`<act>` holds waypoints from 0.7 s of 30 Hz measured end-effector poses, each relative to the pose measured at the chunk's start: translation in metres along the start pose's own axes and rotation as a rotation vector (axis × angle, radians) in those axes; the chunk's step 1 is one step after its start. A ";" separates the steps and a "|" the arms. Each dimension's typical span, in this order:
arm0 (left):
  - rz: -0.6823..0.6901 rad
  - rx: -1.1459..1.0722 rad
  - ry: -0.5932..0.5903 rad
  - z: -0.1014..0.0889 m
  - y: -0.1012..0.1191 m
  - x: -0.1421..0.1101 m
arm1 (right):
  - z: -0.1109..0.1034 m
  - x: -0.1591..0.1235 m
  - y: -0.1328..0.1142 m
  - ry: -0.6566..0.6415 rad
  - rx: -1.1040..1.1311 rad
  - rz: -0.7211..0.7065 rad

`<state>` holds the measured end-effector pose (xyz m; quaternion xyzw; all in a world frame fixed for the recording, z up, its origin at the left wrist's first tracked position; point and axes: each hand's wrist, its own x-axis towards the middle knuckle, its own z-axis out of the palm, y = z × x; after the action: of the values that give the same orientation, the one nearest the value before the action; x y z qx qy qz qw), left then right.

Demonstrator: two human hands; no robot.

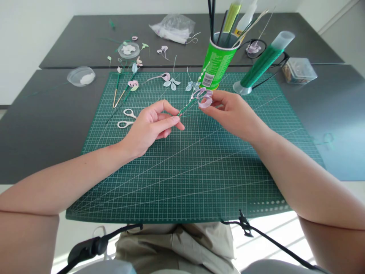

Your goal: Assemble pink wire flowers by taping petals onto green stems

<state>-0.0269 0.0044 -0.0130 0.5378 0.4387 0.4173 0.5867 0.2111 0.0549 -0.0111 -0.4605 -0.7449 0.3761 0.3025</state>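
Observation:
My left hand [155, 123] pinches a thin green-wrapped stem [186, 107] between thumb and forefinger, over the middle of the cutting mat. At the stem's upper end sits a pale purple flower [205, 99] with looped petals, and a sprig of small white buds [201, 76] rises beside it. My right hand [225, 108] has thumb and fingers closed on a petal of the flower. White-handled scissors [125, 124] lie by my left wrist, their blades hidden behind that hand.
A green can [218, 62] of rods stands at the mat's back edge, with a tilted clear tube [262, 62] of green material to its right. Several small flowers [172, 83] and leaves lie along the back left. Behind are a plastic bag [173, 28] and small dishes [81, 77].

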 end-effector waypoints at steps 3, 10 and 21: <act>-0.007 -0.003 -0.030 0.001 0.000 0.000 | 0.002 0.001 0.002 0.210 -0.067 -0.069; -0.031 0.026 -0.097 0.000 -0.002 -0.001 | -0.001 -0.003 -0.015 0.120 0.302 -0.010; -0.193 -0.018 -0.176 0.002 -0.001 0.000 | 0.006 -0.018 -0.028 0.132 0.244 -0.179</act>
<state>-0.0248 0.0034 -0.0140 0.5225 0.4315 0.3142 0.6649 0.2007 0.0282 0.0078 -0.3758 -0.7103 0.4041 0.4370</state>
